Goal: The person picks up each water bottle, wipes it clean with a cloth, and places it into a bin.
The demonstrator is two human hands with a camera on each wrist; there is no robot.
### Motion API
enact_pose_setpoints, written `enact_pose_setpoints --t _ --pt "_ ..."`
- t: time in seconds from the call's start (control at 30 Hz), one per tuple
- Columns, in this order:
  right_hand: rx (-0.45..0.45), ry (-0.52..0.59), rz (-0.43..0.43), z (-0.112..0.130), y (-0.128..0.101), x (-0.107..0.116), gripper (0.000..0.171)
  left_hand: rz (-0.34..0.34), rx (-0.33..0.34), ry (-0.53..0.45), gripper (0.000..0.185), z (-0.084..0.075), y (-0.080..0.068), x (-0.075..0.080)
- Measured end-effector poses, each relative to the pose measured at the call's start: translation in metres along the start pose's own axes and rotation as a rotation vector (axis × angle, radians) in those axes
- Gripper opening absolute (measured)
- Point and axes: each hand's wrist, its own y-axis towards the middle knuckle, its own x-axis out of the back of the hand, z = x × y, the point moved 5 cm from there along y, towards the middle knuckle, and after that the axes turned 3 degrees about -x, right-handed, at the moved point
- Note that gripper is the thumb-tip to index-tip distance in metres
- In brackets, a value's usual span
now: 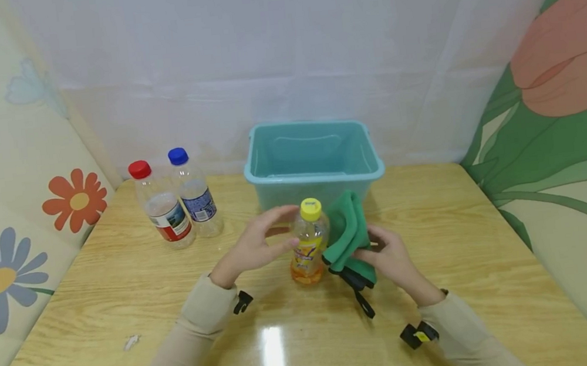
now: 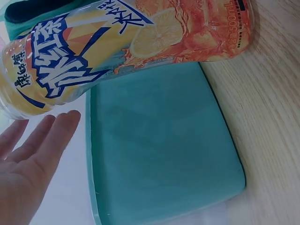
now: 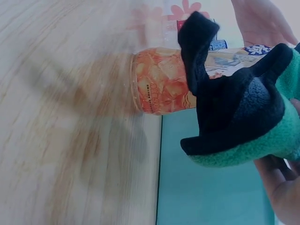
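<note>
A small bottle of orange drink with a yellow cap [image 1: 307,243] stands upright on the wooden table [image 1: 489,235], just in front of a teal plastic tub [image 1: 312,157]. My left hand [image 1: 269,232] hovers at the bottle's left side with fingers straight and spread; in the left wrist view those fingers [image 2: 42,136] sit apart from the bottle [image 2: 122,47]. My right hand [image 1: 385,253] grips a folded green cloth with a black edge [image 1: 348,233], held against the bottle's right side. In the right wrist view the cloth [image 3: 234,117] covers part of the bottle [image 3: 159,82].
Two clear water bottles stand at the back left, one red-capped [image 1: 163,204] and one blue-capped [image 1: 195,195]. The tub looks empty inside. A small white scrap [image 1: 131,342] lies on the table at the front left. Padded flowered walls close in both sides.
</note>
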Motion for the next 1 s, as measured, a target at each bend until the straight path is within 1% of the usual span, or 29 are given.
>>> enact_pose_setpoints --t 0.23,0.33,0.4,0.47,0.67,0.73,1.0 --pt "0.023 0.007 0.002 0.006 0.003 0.0 0.039 -0.025 -0.032 0.169 0.058 -0.008 0.002 -0.002" --pt "0.043 0.005 0.004 0.009 0.004 0.0 0.039 -0.036 -0.041 0.214 0.063 -0.01 0.002 -0.004" --pt "0.056 0.004 0.005 0.01 0.005 0.0 0.04 -0.05 -0.045 0.225 0.065 -0.011 0.002 -0.004" --pt "0.074 0.0 0.003 0.012 0.006 0.0 0.04 -0.074 -0.054 0.223 0.064 -0.012 0.001 -0.005" --pt "0.142 -0.013 -0.011 0.016 0.01 0.0 0.039 -0.146 -0.063 0.18 0.05 -0.011 0.002 -0.005" --pt "0.15 -0.014 -0.009 0.017 0.011 0.0 0.04 -0.153 -0.053 0.173 0.047 -0.011 0.002 -0.006" --pt "0.132 -0.043 0.031 0.019 0.015 -0.003 0.041 -0.164 -0.038 0.15 0.042 -0.011 0.001 -0.007"
